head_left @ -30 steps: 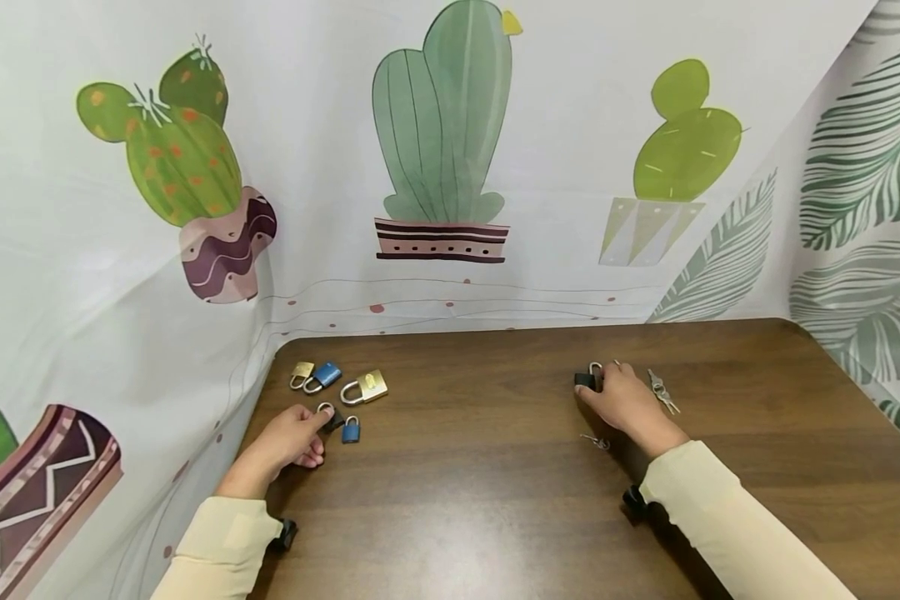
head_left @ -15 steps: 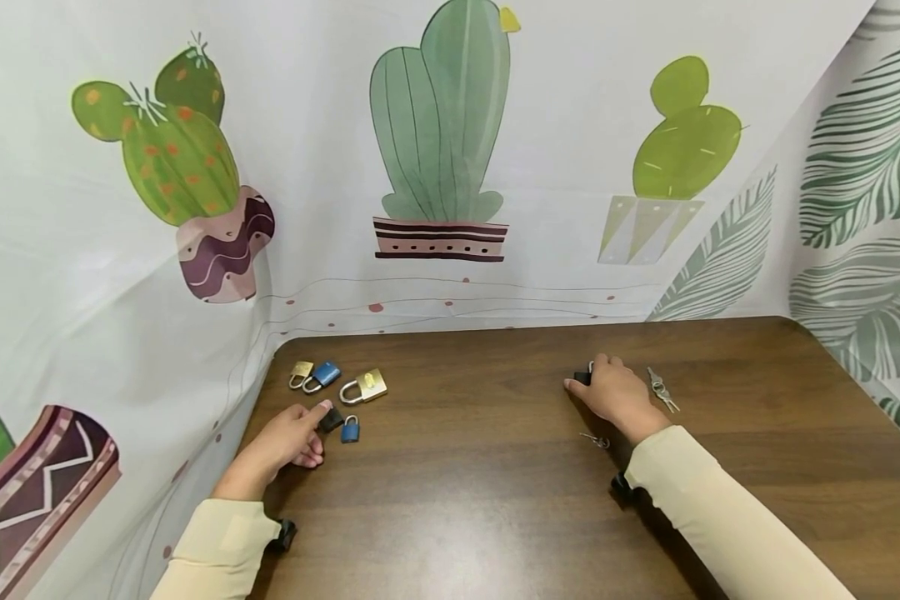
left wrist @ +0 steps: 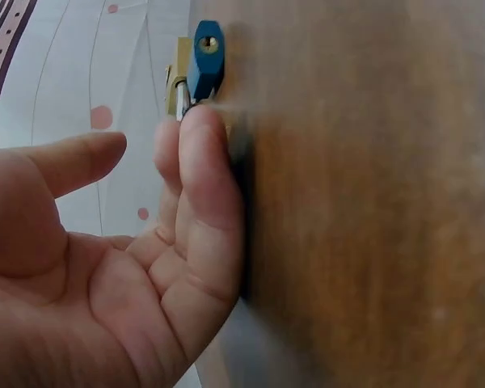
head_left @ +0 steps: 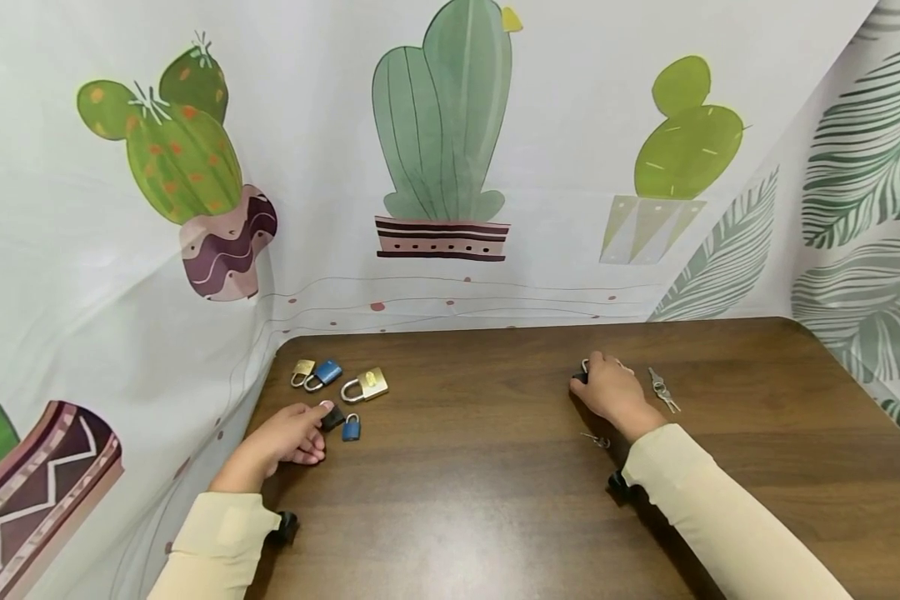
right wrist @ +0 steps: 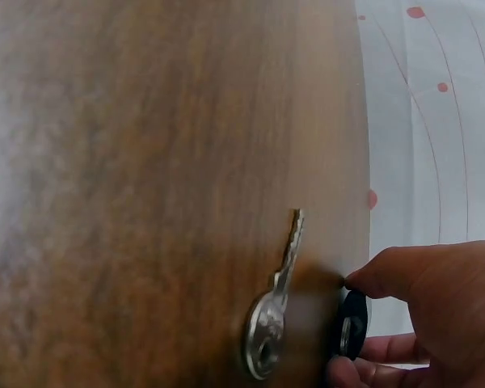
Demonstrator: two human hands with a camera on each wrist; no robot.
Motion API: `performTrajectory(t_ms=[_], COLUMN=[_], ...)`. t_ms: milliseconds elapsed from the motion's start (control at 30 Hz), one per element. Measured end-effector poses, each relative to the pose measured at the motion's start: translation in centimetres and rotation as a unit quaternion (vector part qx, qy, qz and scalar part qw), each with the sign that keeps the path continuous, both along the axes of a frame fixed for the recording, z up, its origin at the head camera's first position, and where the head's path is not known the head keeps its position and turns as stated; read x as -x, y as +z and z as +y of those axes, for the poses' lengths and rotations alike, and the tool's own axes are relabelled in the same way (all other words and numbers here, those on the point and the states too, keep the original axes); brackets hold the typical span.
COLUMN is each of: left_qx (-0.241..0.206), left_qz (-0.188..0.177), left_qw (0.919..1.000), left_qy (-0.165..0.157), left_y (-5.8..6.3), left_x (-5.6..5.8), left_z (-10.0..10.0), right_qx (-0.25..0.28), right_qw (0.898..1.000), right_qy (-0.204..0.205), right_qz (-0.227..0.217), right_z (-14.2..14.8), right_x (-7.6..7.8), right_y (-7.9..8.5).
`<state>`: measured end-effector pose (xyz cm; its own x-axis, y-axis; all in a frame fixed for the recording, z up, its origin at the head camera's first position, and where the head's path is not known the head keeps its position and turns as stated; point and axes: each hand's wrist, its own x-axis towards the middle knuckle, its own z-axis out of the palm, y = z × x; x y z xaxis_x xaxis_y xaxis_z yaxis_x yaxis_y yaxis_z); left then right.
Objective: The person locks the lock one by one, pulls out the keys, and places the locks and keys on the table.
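Note:
In the head view my left hand (head_left: pixel 288 436) is beside a black padlock (head_left: pixel 333 417), its top digit overlapping the lock's edge. The left wrist view has the thumb well apart from loosely bent fingers (left wrist: pixel 202 178), with nothing visible between them; the black lock cannot be made out there. A small blue padlock (head_left: pixel 351 427) lies just right of the black one. Toward the far right of the table, my right hand (head_left: pixel 611 389) grips another black padlock (right wrist: pixel 354 325) between thumb and fingers. From above, the hand covers most of that lock.
Behind the left hand lie a small gold padlock (head_left: pixel 303 372), a blue padlock (head_left: pixel 325 376) and a larger gold padlock (head_left: pixel 371 383). Small keys (head_left: pixel 597 440) lie in front of the right hand, and more keys (head_left: pixel 662 389) to its right. A printed cloth hangs beyond the wooden table (head_left: pixel 450 492).
My right hand has shifted slightly left and closed further over its black padlock, hiding more of it. The left hand has barely moved, though its black padlock's shackle is now covered.

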<state>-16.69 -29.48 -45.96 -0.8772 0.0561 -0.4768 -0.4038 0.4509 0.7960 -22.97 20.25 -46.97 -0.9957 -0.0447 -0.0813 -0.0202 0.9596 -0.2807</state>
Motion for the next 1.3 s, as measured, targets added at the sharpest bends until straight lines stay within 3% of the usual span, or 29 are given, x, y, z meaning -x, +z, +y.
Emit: performTrajectory(t_ms=[200,333,467,567,900,1300], left_qx=[-0.001,0.014,0.011,0.004,-0.028,-0.069], left_qz=[-0.005,0.043,0.097,0.117,0.141,0.159], left_qw=[0.9999,0.9975,0.9886,0.9842,0.9828,0.9818], left_qy=[0.01,0.055,0.115,0.132,0.116,0.077], left_y=[-0.2,-0.2,0.3,0.9,2.9,3.7], left_x=[0.3,0.2,0.5,0.7,1.1,1.5], left_z=[-0.7,-0.6,-0.3,0.1,3.5,7.7], right_qx=[0.022,0.044,0.058,0.07,0.14,0.261], right_qw=[1.0,0.999,0.998,0.997,0.989,0.963], right_qy=[0.007,0.005,0.001,-0.001,0.006,0.028], right_qz=[0.012,0.02,0.029,0.04,0.053,0.062], right_z=[0.0,0.1,0.2,0.1,-0.5,-2.3], right_x=[0.0,-0.1,-0.1,-0.2,-0.8,-2.0], right_y=[-0.3,-0.2,-0.1,0.0,1.4,3.2])
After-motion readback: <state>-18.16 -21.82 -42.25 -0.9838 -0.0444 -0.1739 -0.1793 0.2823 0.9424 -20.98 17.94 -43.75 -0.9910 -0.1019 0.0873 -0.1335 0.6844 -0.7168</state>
